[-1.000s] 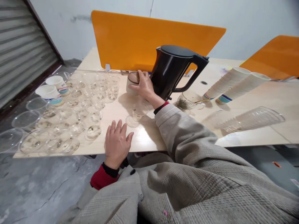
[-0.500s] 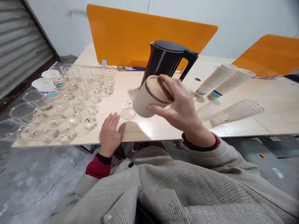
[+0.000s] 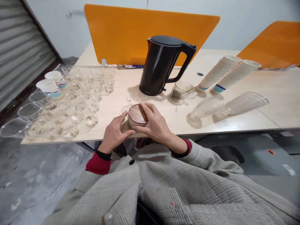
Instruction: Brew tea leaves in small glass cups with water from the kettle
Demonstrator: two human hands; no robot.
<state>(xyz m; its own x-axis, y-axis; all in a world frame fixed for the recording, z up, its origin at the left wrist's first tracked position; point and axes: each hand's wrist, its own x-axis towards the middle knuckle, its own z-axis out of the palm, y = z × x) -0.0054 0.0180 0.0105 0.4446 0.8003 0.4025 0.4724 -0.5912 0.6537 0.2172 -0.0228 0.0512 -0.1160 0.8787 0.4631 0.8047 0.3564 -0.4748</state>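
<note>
Your coat sleeves [image 3: 201, 175] fill the near edge, red cuffs showing at both wrists.

Left hand [image 3: 114, 133]: half curled, forefinger and thumb cupping the left wall of the jar [image 3: 136, 120]. Right hand [image 3: 156, 125]: fingers spread and wrapped over the jar's right side, fingertips on the rim of the lid [image 3: 136, 113]. Both hands have hold of it.

The jar is upright on the table [image 3: 234, 122], right at the near edge and straight in front of you. The round wood-grain lid sits flat on top.

Just behind the jar stands a small glass [image 3: 133, 98], apart from it. To the left is a dense field of clear cups [image 3: 79, 103], many with dark bits at the bottom, and two paper cups [image 3: 48, 86] at its far-left corner.

To the right, two stacks of clear plastic cups [image 3: 239, 105] lie on their sides. Behind them, two stacks of paper cups [image 3: 220, 72] lie the same way.

In the middle stands a black kettle [image 3: 160, 67], lid closed, handle to the right. A glass mug [image 3: 180, 90] holding dark leaves sits just beside its base on the right.

At the back are an orange divider [image 3: 131, 31] and then the wall.
</note>
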